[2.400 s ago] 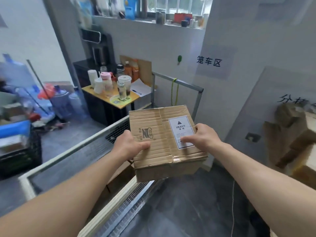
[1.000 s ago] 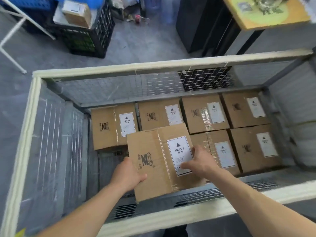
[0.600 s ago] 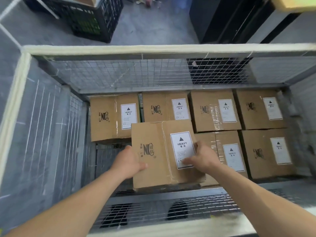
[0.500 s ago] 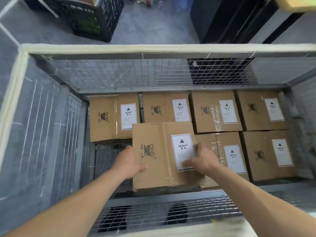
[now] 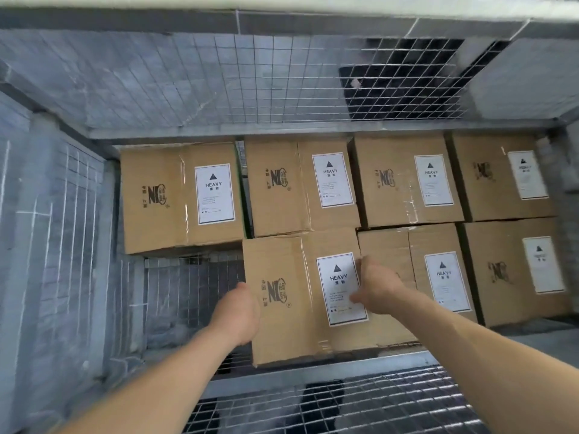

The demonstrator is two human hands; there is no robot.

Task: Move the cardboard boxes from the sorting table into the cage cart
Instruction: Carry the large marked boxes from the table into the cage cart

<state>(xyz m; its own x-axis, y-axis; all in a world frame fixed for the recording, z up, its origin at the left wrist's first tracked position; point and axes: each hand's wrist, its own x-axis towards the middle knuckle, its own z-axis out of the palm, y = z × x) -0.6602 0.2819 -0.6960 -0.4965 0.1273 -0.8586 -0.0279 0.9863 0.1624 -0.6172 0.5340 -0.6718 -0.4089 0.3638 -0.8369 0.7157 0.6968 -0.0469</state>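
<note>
I look down into the wire cage cart (image 5: 200, 89). A brown cardboard box (image 5: 285, 296) with a white HEAVY label sits low in the front row, tight against the box on its right (image 5: 438, 270). My left hand (image 5: 238, 311) presses its left side. My right hand (image 5: 376, 286) grips its right edge, fingers wedged between the two boxes. Four boxes form the back row, starting with one at the back left (image 5: 178, 198).
A bare patch of mesh floor (image 5: 188, 296) lies left of the held box, in front of the back-left box. Another labelled box (image 5: 513, 270) fills the front right corner. The cart's near mesh wall (image 5: 329, 402) runs under my arms.
The box went from over the cart rim down into the front row beside the other boxes. My view dropped closer into the cart.
</note>
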